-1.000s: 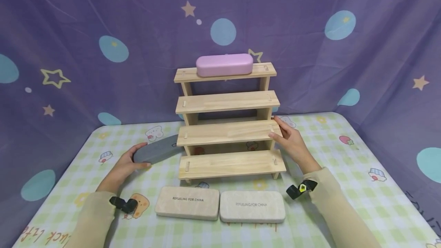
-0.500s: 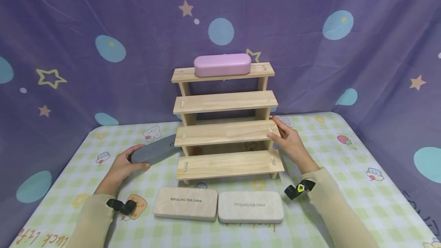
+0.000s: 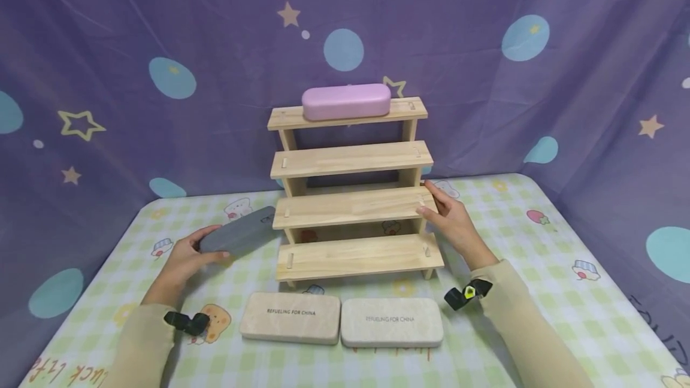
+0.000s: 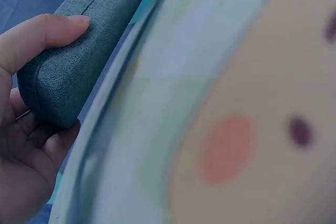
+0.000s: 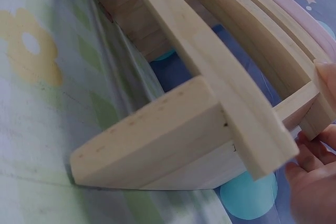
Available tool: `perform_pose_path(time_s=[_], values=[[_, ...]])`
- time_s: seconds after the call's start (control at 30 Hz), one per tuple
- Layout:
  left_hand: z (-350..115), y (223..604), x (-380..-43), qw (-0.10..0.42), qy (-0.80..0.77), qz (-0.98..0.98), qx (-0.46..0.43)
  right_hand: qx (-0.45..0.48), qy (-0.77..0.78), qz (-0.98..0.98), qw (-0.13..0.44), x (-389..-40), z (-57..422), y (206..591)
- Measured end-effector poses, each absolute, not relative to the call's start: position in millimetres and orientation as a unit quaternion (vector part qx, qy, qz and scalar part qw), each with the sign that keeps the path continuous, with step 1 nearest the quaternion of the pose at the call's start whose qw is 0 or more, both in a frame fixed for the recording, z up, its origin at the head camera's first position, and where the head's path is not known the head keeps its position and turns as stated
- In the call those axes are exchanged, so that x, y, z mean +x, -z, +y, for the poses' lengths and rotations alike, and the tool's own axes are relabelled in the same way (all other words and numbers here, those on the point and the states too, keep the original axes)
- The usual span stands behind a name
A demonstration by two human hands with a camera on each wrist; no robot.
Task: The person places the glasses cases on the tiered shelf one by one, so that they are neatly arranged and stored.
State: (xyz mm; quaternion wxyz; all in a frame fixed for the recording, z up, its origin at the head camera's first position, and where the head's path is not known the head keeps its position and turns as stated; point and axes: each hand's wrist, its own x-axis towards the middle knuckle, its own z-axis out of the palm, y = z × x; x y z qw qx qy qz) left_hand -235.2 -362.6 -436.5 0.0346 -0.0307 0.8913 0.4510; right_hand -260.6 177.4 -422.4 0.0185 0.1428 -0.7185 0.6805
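Observation:
My left hand [image 3: 185, 259] grips the near end of a grey fabric glasses case [image 3: 237, 233], left of a four-step wooden display shelf [image 3: 356, 208]. In the left wrist view the thumb lies along the top of the case and the fingers curl beneath it. The case slants, its far end close to the shelf's left side. My right hand [image 3: 453, 217] holds the right end of the second step from the bottom, thumb on the board and fingers behind it. A pink glasses case [image 3: 347, 102] rests on the top step.
Two hard cases lie side by side in front of the shelf, one beige [image 3: 291, 317] and one off-white [image 3: 392, 323], both lettered. A green checked cloth [image 3: 539, 316] covers the table. Close behind hangs a purple patterned curtain [image 3: 458, 94].
The left hand and the grey glasses case have shifted slightly left and up, and the case's lettered far end shows more. The right hand keeps its hold on the shelf.

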Motion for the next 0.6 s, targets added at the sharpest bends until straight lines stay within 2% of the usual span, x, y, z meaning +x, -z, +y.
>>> perform_pose_path(time_s=[0.37, 0.6], values=[[-375, 408, -231, 0.021, -0.448, 0.893, -0.026, 0.156, -0.684, -0.712, 0.019, -262, 178, 424], [-385, 385, -229, -0.005, -0.448, 0.893, 0.039, 0.153, -0.681, -0.716, 0.018, -262, 178, 423]])
